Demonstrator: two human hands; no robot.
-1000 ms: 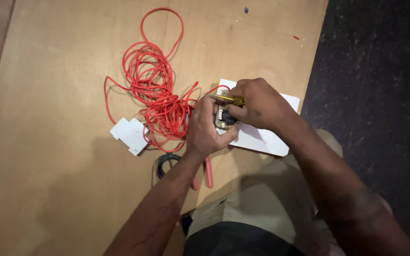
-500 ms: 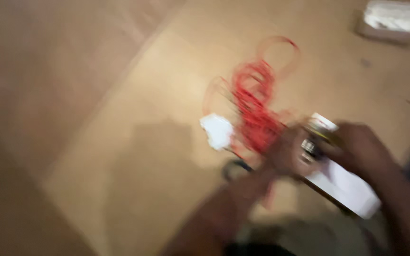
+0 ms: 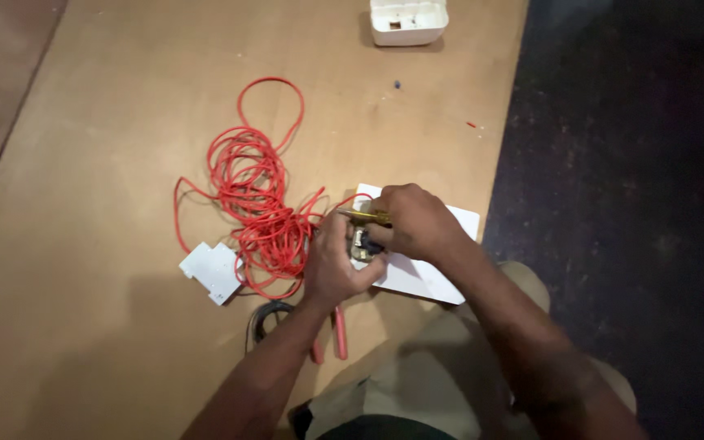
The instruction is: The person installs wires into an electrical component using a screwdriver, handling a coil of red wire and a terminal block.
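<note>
On the brown board (image 3: 124,163), a small grey fitting (image 3: 360,244) is gripped tight by the left hand (image 3: 334,265) while a yellow-handled screwdriver (image 3: 366,217) is pinched in the right hand (image 3: 417,222), over a white plate (image 3: 425,273) beside tangled red wire (image 3: 258,212); whether anything's inside the white box (image 3: 408,20) up top can't be told.

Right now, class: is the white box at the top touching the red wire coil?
Apart. The head view shows bare brown board between the white box and the red wire coil.
</note>
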